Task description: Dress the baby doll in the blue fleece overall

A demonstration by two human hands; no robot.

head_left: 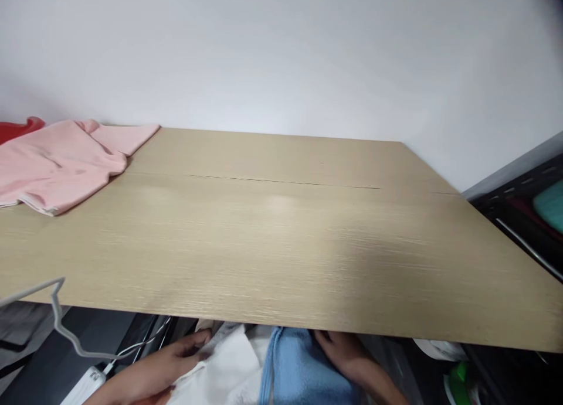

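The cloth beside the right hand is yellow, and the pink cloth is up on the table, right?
Not quite: in the head view, the right hand has a blue cloth beside it, not yellow. The pink cloth is indeed on the table.

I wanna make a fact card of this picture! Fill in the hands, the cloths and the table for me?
Left hand: at the white cloth
Right hand: by the blue cloth; grip unclear
Table: pale, wood-look
Pink cloth: on the table, far left
Red thing: beside the pink cloth, partly out of view
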